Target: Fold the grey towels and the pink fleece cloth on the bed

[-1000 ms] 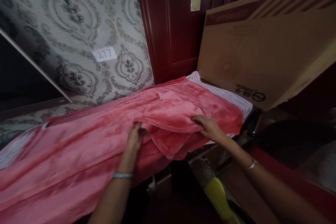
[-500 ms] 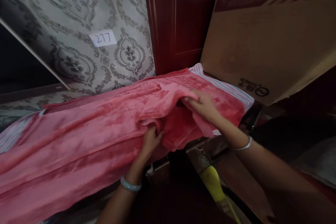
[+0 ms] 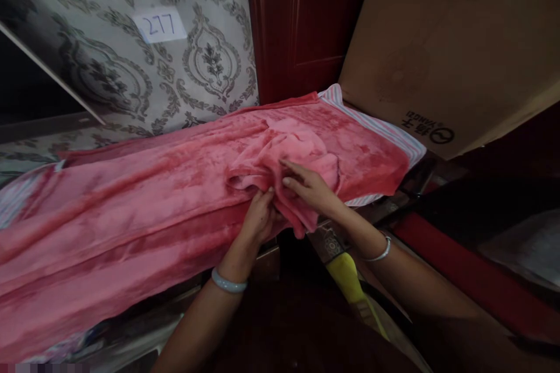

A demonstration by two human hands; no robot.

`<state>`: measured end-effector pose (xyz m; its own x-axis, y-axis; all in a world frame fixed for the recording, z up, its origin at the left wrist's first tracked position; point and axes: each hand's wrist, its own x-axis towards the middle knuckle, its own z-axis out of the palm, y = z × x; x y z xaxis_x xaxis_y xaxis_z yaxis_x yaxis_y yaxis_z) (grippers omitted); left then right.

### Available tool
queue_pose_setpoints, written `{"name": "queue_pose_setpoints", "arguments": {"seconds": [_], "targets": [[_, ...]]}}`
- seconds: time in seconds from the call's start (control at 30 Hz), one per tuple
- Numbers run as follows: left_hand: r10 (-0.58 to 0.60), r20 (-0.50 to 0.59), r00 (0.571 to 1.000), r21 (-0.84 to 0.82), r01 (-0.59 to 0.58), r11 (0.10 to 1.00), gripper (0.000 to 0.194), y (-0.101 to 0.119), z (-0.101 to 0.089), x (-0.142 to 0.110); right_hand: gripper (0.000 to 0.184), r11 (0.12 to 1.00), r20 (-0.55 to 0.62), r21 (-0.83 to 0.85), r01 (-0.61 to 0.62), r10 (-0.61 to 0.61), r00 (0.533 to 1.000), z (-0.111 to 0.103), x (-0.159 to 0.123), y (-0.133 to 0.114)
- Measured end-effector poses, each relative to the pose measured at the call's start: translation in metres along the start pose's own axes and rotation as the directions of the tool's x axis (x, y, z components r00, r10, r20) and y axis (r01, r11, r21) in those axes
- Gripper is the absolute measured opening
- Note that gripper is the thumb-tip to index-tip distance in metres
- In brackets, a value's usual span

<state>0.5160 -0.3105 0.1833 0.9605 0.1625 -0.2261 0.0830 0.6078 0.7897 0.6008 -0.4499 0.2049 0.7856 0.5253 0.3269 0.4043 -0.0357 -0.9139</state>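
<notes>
A pink plush blanket (image 3: 175, 186) lies stretched across a long surface, bunched into folds near its front middle. My left hand (image 3: 261, 214) is closed on the gathered front edge, with the thumb on top and the other fingers partly hidden beneath the cloth. Just to the right, my right hand (image 3: 308, 186) grips a raised fold of the same blanket between thumb and fingers. Both hands are close together. Striped cloth (image 3: 380, 133) in white, blue and pink shows under the blanket at its right end.
A large cardboard box (image 3: 420, 52) leans at the back right, beside a dark red door (image 3: 301, 17). Patterned wallpaper with a paper label (image 3: 161, 24) marked 277 is behind. A yellow item (image 3: 345, 277) hangs below the front edge. A dark panel (image 3: 30, 87) stands at left.
My right hand has moved left and down toward my left hand, bringing its fold of blanket along. The opening between the hands has closed up. The view has shifted slightly.
</notes>
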Motion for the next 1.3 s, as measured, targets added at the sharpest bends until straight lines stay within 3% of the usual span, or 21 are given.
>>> {"name": "queue_pose_setpoints", "arguments": {"seconds": [0.13, 0.27, 0.37, 0.47, 0.5, 0.57, 0.67, 0.8, 0.93, 1.03, 1.1, 1.13, 1.17, 1.2, 1.27, 1.3], "targets": [[-0.062, 0.066, 0.996, -0.021, 0.064, 0.998, 0.040, 0.001, 0.008, -0.003, 0.047, 0.986, 0.141, 0.129, -0.109, 0.091, 0.986, 0.002, -0.007, 0.007], [0.040, 0.039, 0.998, -0.058, -0.038, 0.998, 0.041, -0.003, 0.011, -0.002, 0.047, 0.992, 0.103, 0.117, -0.056, 0.044, 0.994, -0.002, -0.021, 0.001], [0.106, 0.004, 0.994, -0.050, -0.106, 0.993, 0.044, -0.005, 0.010, -0.001, 0.059, 0.983, 0.069, -0.138, 0.123, -0.115, 0.991, -0.006, -0.045, -0.007], [0.114, -0.008, 0.993, -0.037, -0.114, 0.993, 0.040, -0.006, 0.011, -0.004, 0.089, 0.844, 0.185, -0.433, 0.316, -0.260, 0.948, -0.007, -0.071, 0.001], [0.113, -0.005, 0.994, -0.041, -0.113, 0.993, 0.039, -0.007, 0.012, -0.005, 0.091, 0.794, 0.208, -0.491, 0.359, -0.294, 0.933, -0.006, -0.077, 0.008], [0.098, 0.018, 0.995, -0.055, -0.097, 0.994, 0.043, -0.009, 0.013, -0.006, 0.078, 0.737, 0.161, -0.552, 0.390, -0.365, 0.917, -0.004, -0.083, 0.024], [0.047, 0.039, 0.998, -0.065, -0.045, 0.997, 0.048, -0.009, 0.009, -0.005, 0.052, 0.773, -0.026, -0.540, 0.332, -0.410, 0.912, -0.009, -0.079, 0.038], [0.007, -0.047, 0.999, -0.108, -0.012, 0.994, 0.034, -0.001, -0.014, 0.002, 0.037, 0.855, -0.189, -0.465, 0.230, -0.349, 0.918, -0.034, -0.068, 0.024], [-0.019, -0.195, 0.981, -0.130, -0.007, 0.992, 0.016, 0.015, -0.035, 0.017, 0.031, 0.854, -0.262, -0.482, 0.194, -0.352, 0.898, -0.064, -0.064, 0.004], [0.036, -0.253, 0.967, -0.123, -0.069, 0.990, 0.011, 0.039, -0.029, 0.034, 0.026, 0.830, -0.184, -0.537, 0.153, -0.292, 0.939, -0.090, -0.047, 0.005], [0.152, -0.178, 0.972, -0.111, -0.174, 0.979, 0.015, 0.061, -0.012, 0.045, 0.019, 0.865, -0.270, -0.500, 0.054, -0.214, 0.939, -0.119, -0.020, 0.008], [0.223, -0.097, 0.970, -0.097, -0.232, 0.968, 0.020, 0.073, 0.000, 0.049, 0.017, 0.897, -0.370, -0.443, -0.007, -0.175, 0.912, -0.139, -0.001, 0.010], [0.288, 0.000, 0.958, -0.073, -0.287, 0.955, 0.027, 0.085, 0.011, 0.052, 0.016, 0.942, -0.509, -0.332, -0.056, -0.129, 0.851, -0.162, 0.019, 0.010], [0.339, 0.093, 0.936, -0.034, -0.337, 0.941, 0.035, 0.096, 0.022, 0.054, 0.012, 0.977, -0.637, -0.202, -0.075, -0.073, 0.768, -0.187, 0.040, 0.011], [0.395, 0.212, 0.894, 0.109, -0.424, 0.899, 0.044, 0.110, 0.035, 0.054, 0.012, 0.987, -0.757, -0.150, -0.065, -0.072, 0.649, -0.238, 0.079, 0.011], [0.410, 0.229, 0.883, 0.209, -0.456, 0.865, 0.045, 0.112, 0.035, 0.053, 0.018, 0.987, -0.829, -0.157, -0.036, -0.112, 0.549, -0.260, 0.093, 0.012]]}}
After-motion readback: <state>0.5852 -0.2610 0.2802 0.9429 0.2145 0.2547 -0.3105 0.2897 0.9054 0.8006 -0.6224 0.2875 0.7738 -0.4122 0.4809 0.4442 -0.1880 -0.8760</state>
